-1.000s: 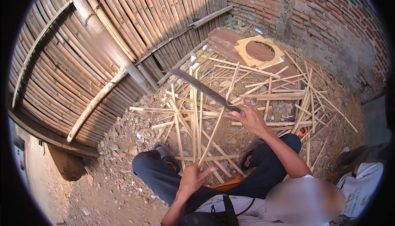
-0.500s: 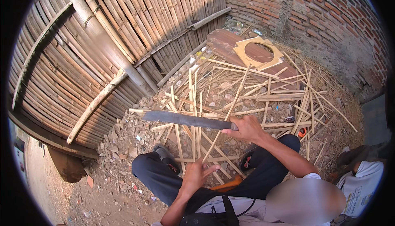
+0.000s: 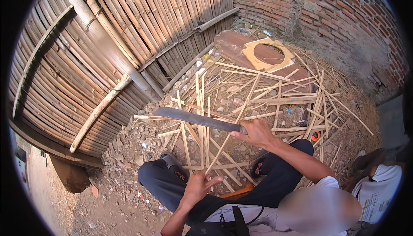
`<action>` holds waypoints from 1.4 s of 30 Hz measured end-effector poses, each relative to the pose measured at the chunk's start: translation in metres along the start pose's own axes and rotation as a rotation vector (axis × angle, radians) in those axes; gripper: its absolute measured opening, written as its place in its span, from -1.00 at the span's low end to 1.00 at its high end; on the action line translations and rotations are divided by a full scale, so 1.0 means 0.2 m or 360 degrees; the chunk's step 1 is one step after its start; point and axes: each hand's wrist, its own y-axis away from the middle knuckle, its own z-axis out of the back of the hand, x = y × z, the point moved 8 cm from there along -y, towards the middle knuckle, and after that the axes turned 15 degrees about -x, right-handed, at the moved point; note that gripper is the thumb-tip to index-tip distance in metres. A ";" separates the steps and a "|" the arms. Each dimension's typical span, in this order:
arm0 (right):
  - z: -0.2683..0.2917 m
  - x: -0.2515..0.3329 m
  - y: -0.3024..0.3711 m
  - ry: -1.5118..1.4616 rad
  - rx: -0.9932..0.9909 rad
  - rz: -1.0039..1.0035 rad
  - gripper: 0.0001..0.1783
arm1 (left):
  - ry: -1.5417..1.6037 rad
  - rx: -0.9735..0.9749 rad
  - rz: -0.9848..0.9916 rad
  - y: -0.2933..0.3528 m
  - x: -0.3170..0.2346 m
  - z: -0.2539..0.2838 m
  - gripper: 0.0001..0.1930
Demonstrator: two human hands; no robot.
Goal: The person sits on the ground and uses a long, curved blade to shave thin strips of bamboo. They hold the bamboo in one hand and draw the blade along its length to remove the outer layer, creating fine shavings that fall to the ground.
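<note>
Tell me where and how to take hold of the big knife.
Grip the big knife by its handle, coming from the right, where the right hand holds it. The long, broad blade stretches out leftward from there, so that side seems best for keeping clear of it.

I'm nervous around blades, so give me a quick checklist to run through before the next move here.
1. Right grip closed on the machete: ok, held at its handle end.
2. Left grip on a pale strip: ok, at the near end.
3. Left grip apart from the machete: ok, plainly separate in view.
4. Machete touching the held strip: cannot tell; they cross in this view.
5. Ground free of loose strips: not ok; many lie scattered and crossed beyond the knees.
</note>
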 end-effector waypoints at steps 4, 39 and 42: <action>-0.02 0.06 0.03 -0.0047 -0.0056 0.0114 -0.17 | 0.0081 -0.0104 -0.0065 -0.01 0.00 -0.02 -0.39; -0.02 0.08 0.17 -0.0461 -0.0289 -0.0244 -0.33 | 0.0517 -0.0158 -0.0131 -0.26 -0.11 -0.08 -0.62; -0.09 0.16 0.24 -0.0419 -0.0286 -0.0149 -0.32 | 0.0413 -0.0234 -0.0123 -0.24 -0.22 -0.05 -0.59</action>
